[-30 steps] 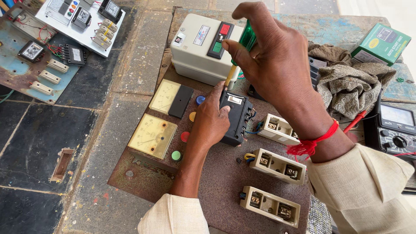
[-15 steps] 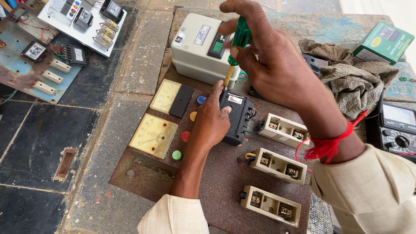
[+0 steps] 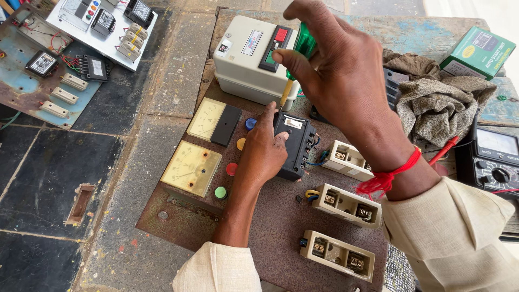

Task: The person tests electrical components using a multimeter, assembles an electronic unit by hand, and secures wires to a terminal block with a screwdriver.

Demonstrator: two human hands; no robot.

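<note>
My left hand (image 3: 265,154) rests on a rusty brown panel (image 3: 281,227) and steadies a black boxy component (image 3: 296,143) with thumb and forefinger. My right hand (image 3: 340,81) hovers above it, fingers closed around a green-handled screwdriver (image 3: 301,51) whose yellow shaft points down at the top of the black component. A red thread is tied around my right wrist. Two cream analogue meters (image 3: 192,167) and several coloured round buttons (image 3: 231,168) sit on the panel left of my left hand.
A cream starter box (image 3: 243,59) with red and green buttons stands behind the panel. Three cream fuse holders (image 3: 346,205) lie to the right. A grey rag (image 3: 438,105), a green carton (image 3: 478,51) and a multimeter (image 3: 494,162) sit at right. Another board with parts (image 3: 102,27) lies far left.
My right hand has shifted the screwdriver slightly up and left above the black component. My left hand stays on the component.
</note>
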